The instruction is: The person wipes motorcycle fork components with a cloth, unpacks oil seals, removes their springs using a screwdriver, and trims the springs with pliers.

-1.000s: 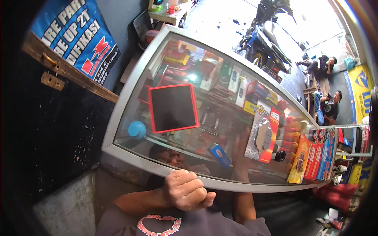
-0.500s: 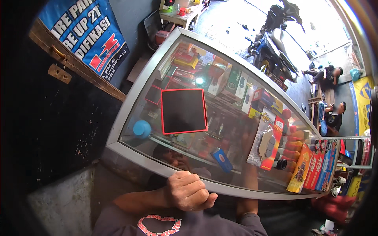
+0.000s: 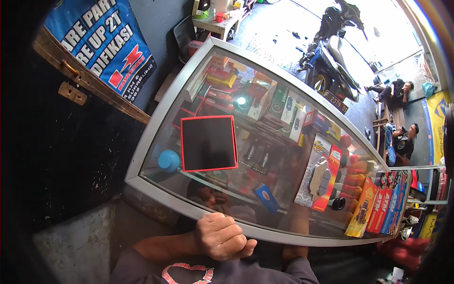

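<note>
The left hand is curled into a loose fist, back upward and thumb toward the right, with nothing to be seen in it. Its knuckles overlap the near metal edge of the glass-topped worktop; whether they touch it I cannot tell. The right forearm shows through the glass beyond that edge, but the right hand cannot be made out, so I cannot tell whether it is spread, pressed together or pinching something.

Beyond the left hand, on the left half of the glass, lies a black square with a red rim, well apart from the fist. To its lower left is a light blue round object. A small blue box lies tilted between the left hand and a clear-fronted pack holding a grey pad. Further right, a yellow packet lies beside red and blue ones. Cartons are stacked under the glass. Past the worktop stands a motorcycle, and two people sit near a bench at upper right
</note>
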A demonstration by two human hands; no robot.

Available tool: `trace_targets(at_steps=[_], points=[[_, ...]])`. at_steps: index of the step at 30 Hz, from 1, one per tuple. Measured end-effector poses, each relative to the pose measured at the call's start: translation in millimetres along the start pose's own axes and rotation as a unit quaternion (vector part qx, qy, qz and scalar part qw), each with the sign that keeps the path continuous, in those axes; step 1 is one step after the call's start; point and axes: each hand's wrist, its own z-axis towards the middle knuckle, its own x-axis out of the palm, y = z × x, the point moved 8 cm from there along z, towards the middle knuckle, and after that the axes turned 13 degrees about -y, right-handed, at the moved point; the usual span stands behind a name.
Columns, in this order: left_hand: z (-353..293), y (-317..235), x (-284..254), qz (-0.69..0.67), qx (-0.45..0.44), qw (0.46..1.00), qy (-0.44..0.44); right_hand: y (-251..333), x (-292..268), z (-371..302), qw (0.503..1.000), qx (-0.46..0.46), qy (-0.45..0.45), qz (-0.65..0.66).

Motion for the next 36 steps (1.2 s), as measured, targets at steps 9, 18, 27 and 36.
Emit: trace_targets(at_steps=[9, 18, 27, 36], points=[[5.7, 2.5, 0.1, -0.010, -0.006, 1.000, 0.000, 20.5, -19.7, -37.1, 0.992, 0.058, 0.029, 0.109], [2.8, 1.1, -4.3, -0.026, -0.002, 0.999, -0.023, 15.5, -29.4, -179.0, 0.910, 0.255, 0.320, 0.063], [3.6, -2.8, 0.7, -0.005, 0.020, 1.000, -0.006, 44.3, -11.3, -47.4, 0.824, 0.473, 0.000, 0.313], [0.8, -3.6, 6.7, -0.013, 0.030, 0.999, 0.008, 62.3, -24.9, -48.5, 0.895, 0.306, -0.135, 0.295]])
